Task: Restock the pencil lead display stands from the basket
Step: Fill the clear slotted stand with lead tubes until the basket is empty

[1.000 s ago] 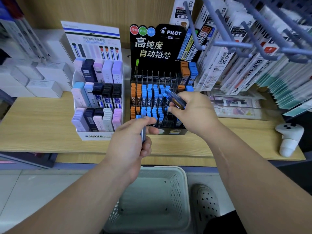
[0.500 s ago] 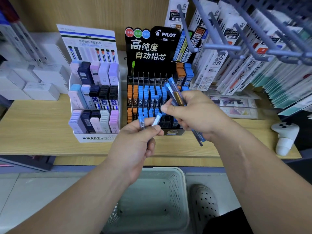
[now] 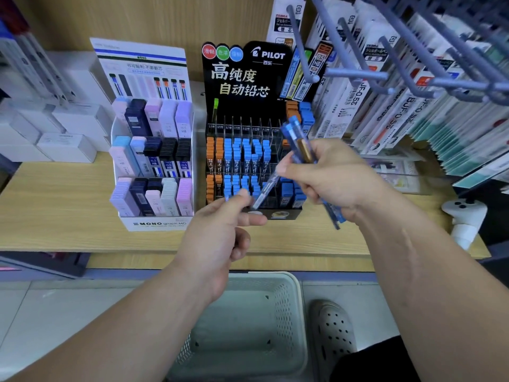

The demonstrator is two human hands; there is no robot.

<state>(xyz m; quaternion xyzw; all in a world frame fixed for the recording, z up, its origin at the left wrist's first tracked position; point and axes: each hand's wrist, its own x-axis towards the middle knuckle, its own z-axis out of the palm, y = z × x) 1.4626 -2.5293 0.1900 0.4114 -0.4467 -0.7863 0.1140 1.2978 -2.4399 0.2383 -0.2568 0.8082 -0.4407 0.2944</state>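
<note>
Head view, and the handover is on! Half a second back the left hand (image 3: 214,238) pinched the single lead tube (image 3: 265,188) alone, with the right hand (image 3: 336,183) only reaching in. Now that tube slants between the two hands, just in front of the Pilot display stand (image 3: 248,78). The right thumb and forefinger are on its far, upper end. Its near, lower end sits by the left thumb and forefinger, but they are blurred, so I cannot tell whether they grip it or are letting go.

The right hand's other fingers curl round a bundle of lead tubes (image 3: 301,144). Their blue tops fan up toward the stand's far right corner and their tails poke out below the palm. Both hands have also come up and closer to the stand than a second ago. My read: stock is being gathered into one hand, ready for slotting.

The tube itself is slim and translucent with a bluish cast, and motion blur smears away any label. Rows of blue-capped tubes (image 3: 245,155) fill the middle of the stand, while the near-right slots look darker, perhaps emptier. The basket (image 3: 264,274) sits on the floor below, nearest us, and I see no tubes in it.
</note>
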